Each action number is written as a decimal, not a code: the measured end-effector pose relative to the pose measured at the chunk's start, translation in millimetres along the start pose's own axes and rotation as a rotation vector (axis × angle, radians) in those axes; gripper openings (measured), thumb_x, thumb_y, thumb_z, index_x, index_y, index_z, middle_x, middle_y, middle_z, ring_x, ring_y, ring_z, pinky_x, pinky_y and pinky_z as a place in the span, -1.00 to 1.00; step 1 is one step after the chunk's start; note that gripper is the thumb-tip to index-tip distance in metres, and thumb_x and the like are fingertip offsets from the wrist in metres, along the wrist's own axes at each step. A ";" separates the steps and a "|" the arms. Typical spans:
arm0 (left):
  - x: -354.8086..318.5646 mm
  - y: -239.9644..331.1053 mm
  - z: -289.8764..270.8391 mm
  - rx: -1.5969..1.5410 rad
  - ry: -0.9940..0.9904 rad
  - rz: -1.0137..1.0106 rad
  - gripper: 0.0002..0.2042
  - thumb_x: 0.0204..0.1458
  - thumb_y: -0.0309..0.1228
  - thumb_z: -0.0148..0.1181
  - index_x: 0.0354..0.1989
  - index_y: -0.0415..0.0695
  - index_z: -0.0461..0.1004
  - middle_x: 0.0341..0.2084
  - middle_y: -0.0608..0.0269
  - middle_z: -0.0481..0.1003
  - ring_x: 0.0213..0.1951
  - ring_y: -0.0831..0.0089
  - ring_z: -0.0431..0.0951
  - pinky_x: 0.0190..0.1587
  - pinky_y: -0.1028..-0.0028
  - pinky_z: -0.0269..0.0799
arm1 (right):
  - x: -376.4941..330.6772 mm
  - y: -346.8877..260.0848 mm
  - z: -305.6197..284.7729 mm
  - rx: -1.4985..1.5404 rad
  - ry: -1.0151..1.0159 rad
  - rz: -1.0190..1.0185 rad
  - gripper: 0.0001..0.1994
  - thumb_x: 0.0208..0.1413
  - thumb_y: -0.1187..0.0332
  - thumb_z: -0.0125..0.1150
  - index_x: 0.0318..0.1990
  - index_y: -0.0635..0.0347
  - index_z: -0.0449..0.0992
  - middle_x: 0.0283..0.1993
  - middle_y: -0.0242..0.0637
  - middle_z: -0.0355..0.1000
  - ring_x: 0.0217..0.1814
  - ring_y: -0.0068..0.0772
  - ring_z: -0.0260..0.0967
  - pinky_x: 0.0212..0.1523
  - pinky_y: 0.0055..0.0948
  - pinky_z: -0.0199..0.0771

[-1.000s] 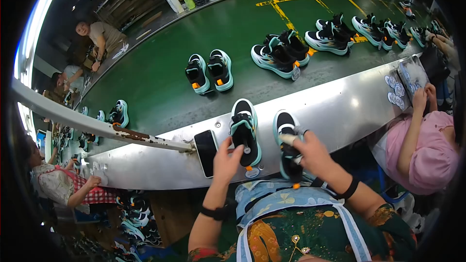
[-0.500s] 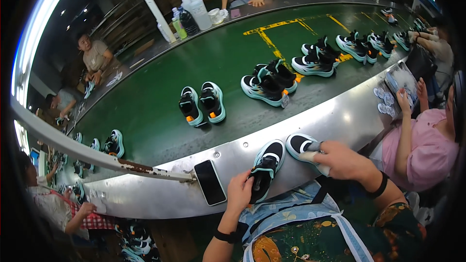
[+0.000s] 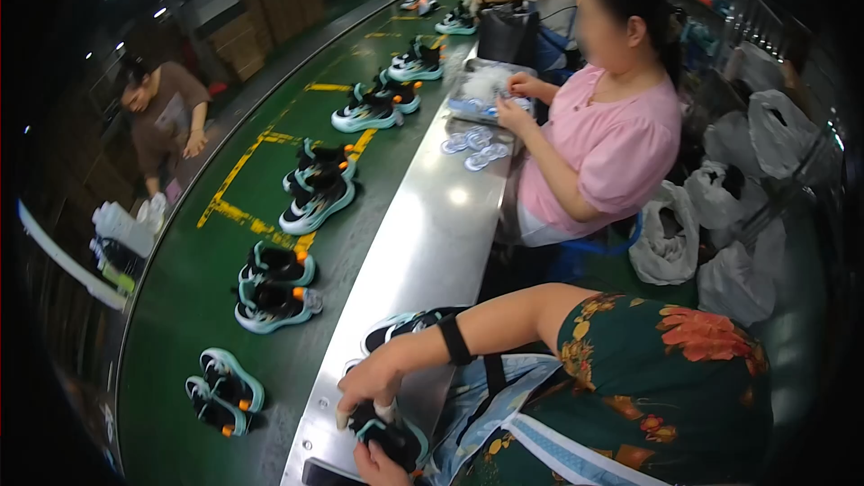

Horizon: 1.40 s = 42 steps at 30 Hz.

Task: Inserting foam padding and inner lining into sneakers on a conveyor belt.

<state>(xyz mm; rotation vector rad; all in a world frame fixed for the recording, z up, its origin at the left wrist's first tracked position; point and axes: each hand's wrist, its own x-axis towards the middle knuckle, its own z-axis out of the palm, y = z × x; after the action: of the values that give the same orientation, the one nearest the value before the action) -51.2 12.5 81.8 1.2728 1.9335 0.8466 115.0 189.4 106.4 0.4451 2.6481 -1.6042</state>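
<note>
At the edge of the metal ledge a black sneaker with a mint-green sole [image 3: 405, 436] lies under both my hands. My left hand [image 3: 378, 466], seen only in part at the lower edge, grips its side. The fingers of my right hand [image 3: 373, 382], pale coverings on their tips, are closed on the sneaker's upper part near the opening. A second sneaker of the same kind [image 3: 405, 326] rests on the ledge beyond my right wrist, partly hidden by the forearm. Part of a black phone [image 3: 333, 472] shows beside the near sneaker.
Left of the metal ledge [image 3: 396, 261] runs a green belt [image 3: 171, 306] bearing several pairs of sneakers [image 3: 279, 283]. A co-worker in pink [image 3: 621, 135] sits ahead at a tray [image 3: 468, 108], near clear round pieces [image 3: 472, 146]. White plastic bags [image 3: 666, 234] stand at right.
The view has swung to the right. My right hand has moved from the second sneaker to the one my left hand holds. The second sneaker stays on the ledge.
</note>
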 end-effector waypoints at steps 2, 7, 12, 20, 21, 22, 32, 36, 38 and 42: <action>1.6 5.3 5.6 0.053 -0.040 -0.045 -0.60 0.15 -0.26 -0.01 0.04 -0.31 0.41 -0.16 -0.13 0.50 -0.12 0.10 0.50 -0.03 0.31 0.35 | 5.6 8.8 6.0 -0.144 0.059 -0.176 -0.34 -0.35 0.34 0.44 0.08 -0.02 0.41 -0.26 -0.02 0.36 -0.14 0.09 0.37 -0.20 -0.11 0.31; 7.9 -26.5 0.6 0.033 -0.023 -0.098 -0.62 0.18 -0.27 -0.04 -0.02 -0.37 0.41 -0.21 -0.13 0.51 -0.28 0.18 0.50 -0.19 0.30 0.41 | 27.6 -1.6 14.5 -0.403 0.089 -0.145 -0.50 -0.38 0.17 0.42 -0.13 -0.10 0.49 -0.38 -0.18 0.47 -0.27 0.00 0.44 -0.35 -0.12 0.37; 3.3 -17.2 16.6 -0.341 -0.027 -0.154 -0.61 0.19 -0.26 -0.05 0.02 -0.35 0.39 -0.16 -0.10 0.49 -0.24 0.23 0.49 -0.17 0.33 0.42 | 30.3 -9.3 12.8 -0.723 -0.038 -0.134 -0.50 -0.39 0.12 0.44 -0.15 -0.12 0.51 -0.38 -0.28 0.51 -0.32 -0.10 0.48 -0.44 -0.15 0.41; 25.0 -10.0 22.1 -0.165 -0.055 -0.108 -0.59 0.15 -0.28 -0.05 0.11 -0.29 0.33 -0.10 -0.08 0.45 -0.13 0.21 0.48 -0.04 0.26 0.38 | 27.9 -3.7 79.0 -0.567 0.350 0.044 -0.66 -0.44 0.23 0.36 -0.35 -0.04 0.54 -0.46 -0.30 0.49 -0.39 -0.15 0.49 -0.48 -0.16 0.39; 25.0 -8.4 23.8 -0.192 -0.037 -0.139 -0.58 0.14 -0.30 -0.05 0.11 -0.29 0.33 -0.09 -0.08 0.44 -0.12 0.21 0.47 -0.03 0.26 0.37 | 25.1 -5.4 80.4 -0.621 0.337 -0.001 -0.69 -0.39 0.23 0.32 -0.34 -0.05 0.55 -0.50 -0.30 0.49 -0.40 -0.17 0.49 -0.48 -0.18 0.39; 24.5 -5.3 25.1 -0.211 -0.029 -0.166 -0.58 0.14 -0.32 -0.05 0.12 -0.29 0.32 -0.09 -0.08 0.43 -0.11 0.22 0.47 -0.02 0.26 0.37 | 22.3 -2.0 77.5 -0.614 0.353 0.010 -0.69 -0.39 0.23 0.32 -0.34 -0.05 0.55 -0.50 -0.30 0.49 -0.40 -0.17 0.49 -0.48 -0.18 0.39; -1.3 20.5 19.7 -0.318 0.093 -0.365 -0.55 0.07 -0.44 -0.06 0.16 -0.32 0.27 -0.04 -0.06 0.39 -0.04 0.23 0.42 0.04 0.24 0.34 | 52.3 30.6 91.1 -0.838 0.562 -0.225 -0.76 -0.16 0.14 0.30 -0.35 0.01 0.62 -0.52 -0.24 0.50 -0.60 -0.15 0.35 -0.59 -0.24 0.34; -4.0 24.9 21.7 -0.349 0.065 -0.321 -0.56 0.07 -0.43 -0.06 0.15 -0.33 0.28 -0.05 -0.07 0.39 -0.06 0.22 0.43 -0.02 0.26 0.38 | 61.6 52.6 81.5 -0.346 0.526 -0.273 -0.82 -0.31 0.25 0.29 -0.56 0.16 0.56 -0.53 -0.21 0.48 -0.55 -0.19 0.36 -0.55 -0.28 0.34; -5.3 26.2 21.9 -0.383 0.054 -0.292 -0.56 0.06 -0.43 -0.06 0.14 -0.33 0.28 -0.06 -0.07 0.39 -0.07 0.21 0.44 -0.05 0.26 0.40 | 61.5 63.9 71.9 -0.057 0.390 -0.263 -0.82 -0.32 0.26 0.29 -0.55 0.16 0.55 -0.53 -0.20 0.47 -0.54 -0.17 0.36 -0.54 -0.26 0.34; -2.4 36.8 31.0 -0.441 0.079 -0.344 -0.58 0.07 -0.45 -0.10 0.12 -0.35 0.29 -0.09 -0.03 0.42 -0.12 0.20 0.44 -0.14 0.29 0.43 | 40.1 44.5 57.9 -0.634 0.257 -0.384 -0.62 -0.16 0.22 0.34 -0.13 0.07 0.52 -0.22 -0.25 0.52 -0.21 -0.29 0.43 -0.23 -0.19 0.45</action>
<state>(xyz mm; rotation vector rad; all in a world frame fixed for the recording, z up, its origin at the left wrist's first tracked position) -6.8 26.7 94.1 0.6360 1.8181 1.0753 79.8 167.6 34.1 0.1220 3.3754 -0.6831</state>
